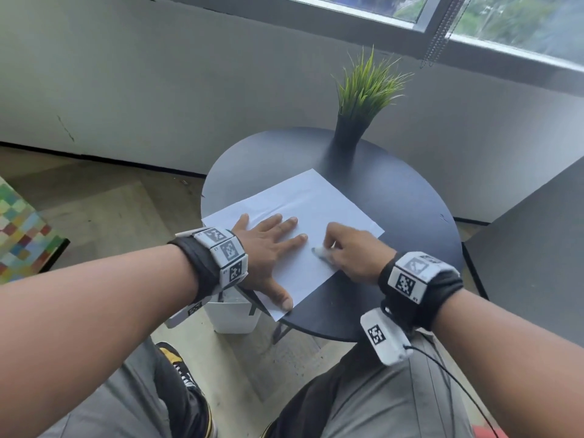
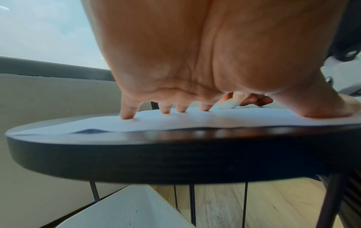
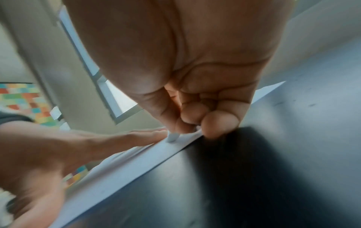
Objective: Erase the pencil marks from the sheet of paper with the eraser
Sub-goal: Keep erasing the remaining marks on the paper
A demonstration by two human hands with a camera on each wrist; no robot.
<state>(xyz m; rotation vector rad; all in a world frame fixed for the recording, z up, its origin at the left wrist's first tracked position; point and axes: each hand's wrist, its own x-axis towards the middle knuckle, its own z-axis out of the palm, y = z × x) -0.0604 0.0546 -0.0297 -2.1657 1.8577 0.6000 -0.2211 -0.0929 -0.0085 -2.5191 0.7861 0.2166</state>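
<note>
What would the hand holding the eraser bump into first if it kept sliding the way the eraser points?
Probably the left hand. The right hand holds the eraser with its tip aimed at those flat fingers on the paper. Only a small gap shows between them.

Pencil marks on the paper (image 1: pixel 316 200) are too faint to see — the eraser (image 1: pixel 320 251) looks blurred, mostly finger-covered.

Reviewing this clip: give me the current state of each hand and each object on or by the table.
left hand: flat, fingers spread, pressing the paper down
right hand: pinches the eraser
eraser: tip down on the paper
sheet of paper: creased, one corner overhanging the table edge
round table: paper and plant on it
plant: upright in a dark vase
</note>
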